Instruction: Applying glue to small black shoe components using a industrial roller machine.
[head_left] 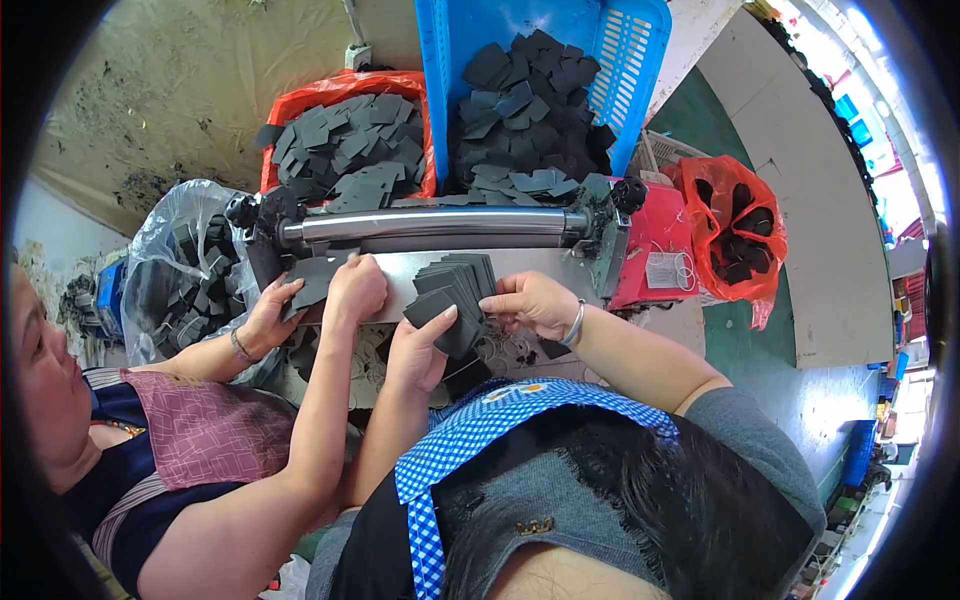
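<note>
Past the left edge of the silver surface (400, 270) sat a clear bag (163, 240) of black pieces. Near that edge, a co-worker's hand (267, 318) held a sheet (315, 278). Beyond the far edge, behind a roller (430, 223), stood a red bag (430, 145). Over the near edge, the left grip (415, 355) clasped a fanned stack (457, 290). The right grip (537, 305) was narrow, fingertips at the stack's right side; whether it pinched anything, I couldn't tell. Behind the far edge rose a blue crate (436, 90).

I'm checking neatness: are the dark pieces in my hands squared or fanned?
Fanned: the dark pieces overlap in your left hand, with staggered edges showing.
</note>
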